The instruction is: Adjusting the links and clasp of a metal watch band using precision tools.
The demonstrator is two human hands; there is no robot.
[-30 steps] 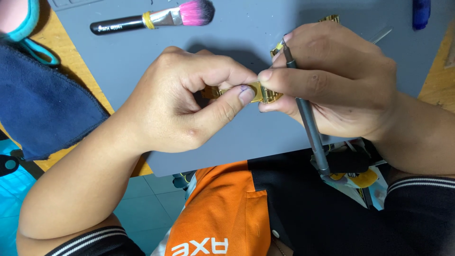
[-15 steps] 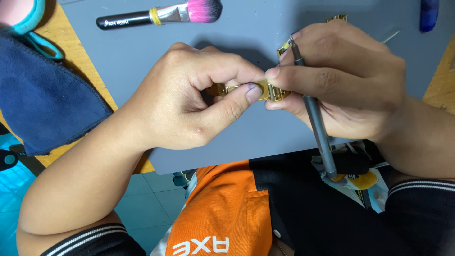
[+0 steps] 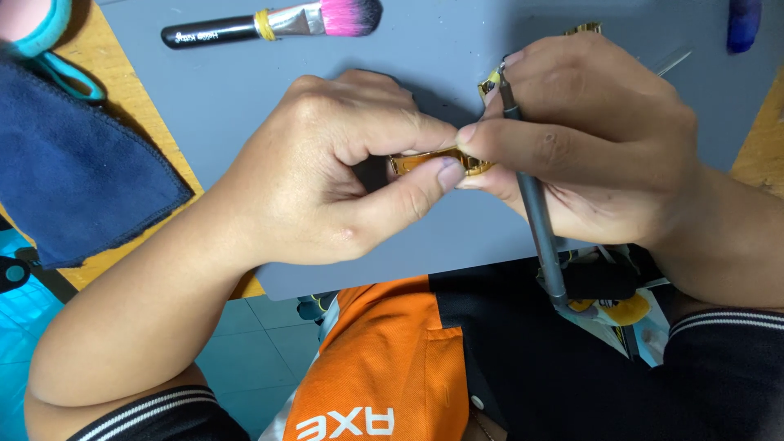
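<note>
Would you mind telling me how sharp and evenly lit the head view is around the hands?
Head view: sharp, evenly lit, no glare; the left hand and right hand cast a soft shadow on the grey mat; the gold piece is mostly hidden.

Lay on a grey mat [image 3: 245,90] over a wooden table [image 3: 122,98]: a black-handled brush [image 3: 273,22] with pink bristles at the far edge, a dark blue cloth [image 3: 73,171] off to the left, teal scissors [image 3: 61,57] above it, a blue object [image 3: 743,23] top right.
</note>
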